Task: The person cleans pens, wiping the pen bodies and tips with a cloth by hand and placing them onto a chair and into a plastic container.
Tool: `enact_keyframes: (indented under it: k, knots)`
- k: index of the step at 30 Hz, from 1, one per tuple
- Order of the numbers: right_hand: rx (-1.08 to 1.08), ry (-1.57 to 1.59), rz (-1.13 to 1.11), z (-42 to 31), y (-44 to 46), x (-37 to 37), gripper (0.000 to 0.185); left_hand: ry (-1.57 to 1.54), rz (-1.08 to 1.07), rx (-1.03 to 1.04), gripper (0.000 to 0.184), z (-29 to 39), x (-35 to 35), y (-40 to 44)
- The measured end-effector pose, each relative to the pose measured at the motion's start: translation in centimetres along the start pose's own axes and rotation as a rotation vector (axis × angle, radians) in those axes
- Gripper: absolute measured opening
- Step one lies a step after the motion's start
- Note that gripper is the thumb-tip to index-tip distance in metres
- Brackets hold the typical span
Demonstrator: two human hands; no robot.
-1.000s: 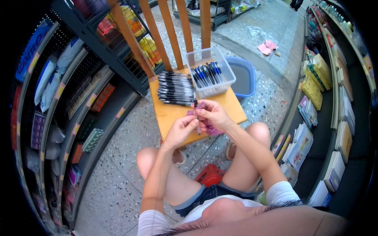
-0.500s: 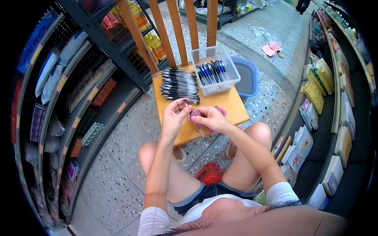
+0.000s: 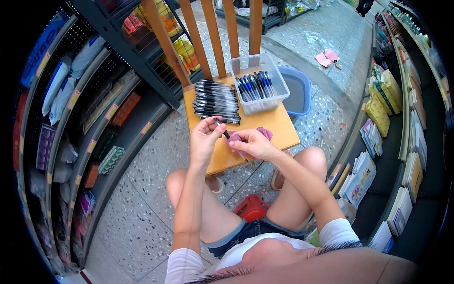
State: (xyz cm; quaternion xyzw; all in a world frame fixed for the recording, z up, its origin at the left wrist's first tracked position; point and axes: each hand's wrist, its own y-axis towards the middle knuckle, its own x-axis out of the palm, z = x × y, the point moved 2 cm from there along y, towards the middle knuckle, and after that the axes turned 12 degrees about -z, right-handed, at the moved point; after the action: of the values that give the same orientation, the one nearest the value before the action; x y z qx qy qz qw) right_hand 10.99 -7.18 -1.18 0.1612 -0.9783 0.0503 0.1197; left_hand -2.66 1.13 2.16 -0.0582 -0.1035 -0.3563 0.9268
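Over the wooden chair seat point(image 3: 222, 158), my left hand point(image 3: 204, 142) pinches a pen point(image 3: 226, 135) by its dark end. The pen slants down toward the right, and its tip end shows below my right hand point(image 3: 256, 143). That hand's fingers are closed on a purplish-pink cloth point(image 3: 266, 133) around the pen's middle, where the fingers hide part of it. Just beyond my left hand lies a row of black-capped clear pens point(image 3: 215, 102). To their right stands a clear plastic box point(image 3: 266, 105) with several blue and black pens in it.
A blue basin point(image 3: 299, 94) is on the speckled floor behind the chair's right side. Curved store shelves point(image 3: 156, 118) run along the left, and more shelves with books point(image 3: 362, 175) line the right. Pink paper point(image 3: 325, 57) lies on the floor farther off.
My left hand has shifted slightly up and left, away from the right hand. More of the pen's dark part shows between the hands, and its tip end extends lower.
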Motion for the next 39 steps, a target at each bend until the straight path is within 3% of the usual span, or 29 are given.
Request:
enact_keyframes:
  k: [3, 14, 20, 26, 33, 39]
  knots:
    - [0.034, -0.049, 0.067, -0.3, -0.2, 0.0, 0.017, 0.02, 0.01, -0.015, 0.024, -0.4, 0.4, 0.0]
    - [0.022, -0.079, -0.017, -1.4, -0.4, 1.3, 0.019, 0.028, 0.151, 0.042, 0.023, -0.7, -0.4, 0.2]
    - [0.019, -0.083, 0.039, 0.0, -0.2, 0.2, 0.019, -0.117, -0.028, -0.078, 0.025, -0.7, 0.1, 0.2]
    - [0.014, -0.092, 0.036, -0.7, -0.4, 0.2, 0.023, -0.114, -0.166, -0.068, 0.034, -0.6, 0.3, -0.1]
    - [0.069, -0.099, -0.133, -0.6, -0.5, 0.4, 0.02, -0.048, -0.029, 0.012, 0.03, -1.2, -0.6, 0.1]
    - [0.107, -0.073, -0.051, -0.7, -0.7, 0.5, 0.021, -0.048, -0.014, -0.002, 0.025, -0.7, -0.4, 0.0]
